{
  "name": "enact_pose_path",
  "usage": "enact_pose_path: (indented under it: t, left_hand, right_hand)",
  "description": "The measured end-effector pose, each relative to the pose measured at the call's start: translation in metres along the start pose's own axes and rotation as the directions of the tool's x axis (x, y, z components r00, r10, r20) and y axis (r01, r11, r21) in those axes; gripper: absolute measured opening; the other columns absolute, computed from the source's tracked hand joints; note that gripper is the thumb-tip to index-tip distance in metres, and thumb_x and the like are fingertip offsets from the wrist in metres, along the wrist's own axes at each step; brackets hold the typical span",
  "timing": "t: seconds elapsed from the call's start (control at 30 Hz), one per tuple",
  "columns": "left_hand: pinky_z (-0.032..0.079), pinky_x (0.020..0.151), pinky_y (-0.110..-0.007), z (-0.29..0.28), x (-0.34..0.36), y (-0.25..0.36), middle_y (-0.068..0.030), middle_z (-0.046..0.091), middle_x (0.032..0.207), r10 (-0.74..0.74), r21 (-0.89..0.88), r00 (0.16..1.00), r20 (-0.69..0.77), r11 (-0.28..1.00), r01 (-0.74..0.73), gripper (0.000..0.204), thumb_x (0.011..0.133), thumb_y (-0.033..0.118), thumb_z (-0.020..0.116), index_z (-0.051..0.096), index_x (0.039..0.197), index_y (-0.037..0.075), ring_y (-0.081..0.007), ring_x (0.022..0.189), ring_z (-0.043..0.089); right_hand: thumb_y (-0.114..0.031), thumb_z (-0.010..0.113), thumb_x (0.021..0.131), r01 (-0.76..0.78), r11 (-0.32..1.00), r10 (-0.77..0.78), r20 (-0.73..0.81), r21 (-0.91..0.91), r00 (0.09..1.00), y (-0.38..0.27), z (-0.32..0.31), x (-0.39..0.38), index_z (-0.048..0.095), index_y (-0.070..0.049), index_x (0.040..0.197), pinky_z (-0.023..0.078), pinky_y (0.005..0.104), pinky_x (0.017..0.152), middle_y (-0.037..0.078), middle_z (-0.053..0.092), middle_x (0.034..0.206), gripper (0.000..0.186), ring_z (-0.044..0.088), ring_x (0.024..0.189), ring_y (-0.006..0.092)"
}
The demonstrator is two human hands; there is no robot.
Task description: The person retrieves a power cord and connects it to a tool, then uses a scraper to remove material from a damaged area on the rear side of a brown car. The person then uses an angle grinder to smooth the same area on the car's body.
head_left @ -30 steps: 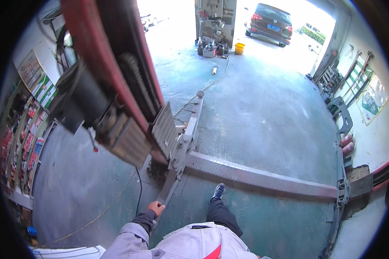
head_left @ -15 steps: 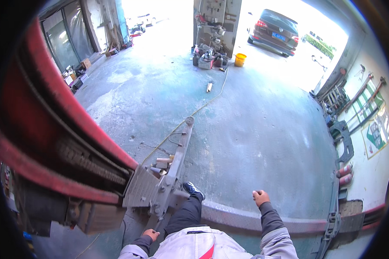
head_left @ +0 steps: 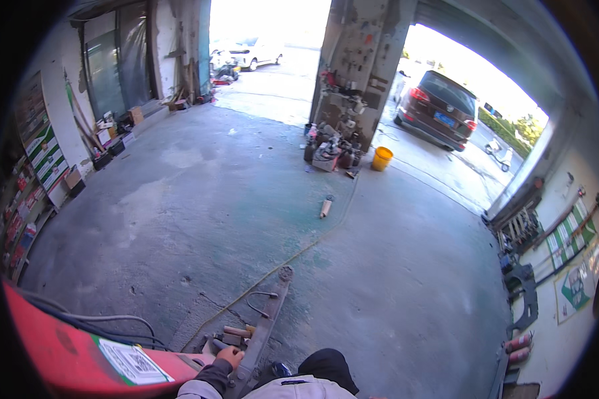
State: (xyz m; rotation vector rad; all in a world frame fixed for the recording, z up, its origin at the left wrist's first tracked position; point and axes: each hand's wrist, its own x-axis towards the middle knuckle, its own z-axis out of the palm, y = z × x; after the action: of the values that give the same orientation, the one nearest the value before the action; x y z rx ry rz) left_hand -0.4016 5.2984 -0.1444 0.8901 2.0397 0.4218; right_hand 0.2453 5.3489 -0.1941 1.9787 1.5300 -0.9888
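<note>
Left hand point(head_left: 231, 357) low in view, fingers curled, at the left side of the metal arm point(head_left: 262, 332) near its close end. Cannot tell whether the fingers have hold of it or only rest there. Right hand out of clear view; its grip cannot be told.

Metal arm runs away over the floor point(head_left: 406, 279), round pad point(head_left: 285, 272) at its far end, bent metal loop point(head_left: 249, 305) on its left edge. Short cylinders point(head_left: 236, 332) just left of the arm, by the hand. Shoe point(head_left: 281, 368) just right of it.

Red post point(head_left: 60, 349) at lower left, bearing a white-and-green label point(head_left: 133, 361); dark cables point(head_left: 113, 319) beside it. Yellow hose point(head_left: 259, 282) crosses the floor, passing left of the pad. Yellow bucket point(head_left: 382, 159) near the floor's far edge; dark car point(head_left: 439, 110) beyond.
</note>
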Motion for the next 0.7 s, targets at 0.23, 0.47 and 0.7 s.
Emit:
enact_pose_path:
  t: [0.23, 0.47, 0.7]
  left_hand:
    - [0.056, 0.09, -0.045, -0.066, 0.086, 0.064, -0.0192, 0.076, 0.11, -0.085, -0.123, 0.974, -0.211, 0.991, 0.059, 0.044, 0.094, 0.043, 0.069, 0.073, 0.113, 0.004, -0.0363, 0.102, 0.072]
    - [0.053, 0.102, -0.044, -0.052, 0.069, -0.004, -0.0226, 0.075, 0.115, -0.646, -0.326, 0.708, -0.286, 0.76, 0.562, 0.049, 0.088, 0.048, 0.072, 0.075, 0.107, 0.003, -0.0373, 0.111, 0.071]
    - [0.053, 0.099, -0.047, -0.108, 0.072, -0.036, -0.0263, 0.07, 0.119, -0.826, -0.787, 0.02, -0.564, 0.544, 0.289, 0.058, 0.091, 0.043, 0.071, 0.062, 0.119, -0.006, -0.0399, 0.114, 0.067]
  right_hand:
    - [-0.047, 0.055, 0.101, 0.226, 0.944, -0.192, 0.156, -0.242, 0.969, -0.1, -0.09, 0.152, 0.074, -0.01, 0.119, 0.057, 0.0481, 0.088, 0.017, 0.077, 0.106, 0.046, 0.074, 0.101, 0.032]
    - [-0.039, 0.083, 0.081, 0.421, 0.608, -0.333, 0.265, -0.673, 0.905, -0.334, -0.294, 0.366, 0.067, -0.022, 0.13, 0.059, 0.048, 0.089, 0.008, 0.077, 0.116, 0.055, 0.074, 0.106, 0.0307]
    - [-0.027, 0.066, 0.098, 0.346, 0.753, -0.41, -0.012, 0.559, 0.912, -0.669, -0.442, 0.45, 0.059, -0.009, 0.101, 0.036, 0.0406, 0.038, 0.009, 0.058, 0.066, 0.019, 0.052, 0.047, 0.0214]
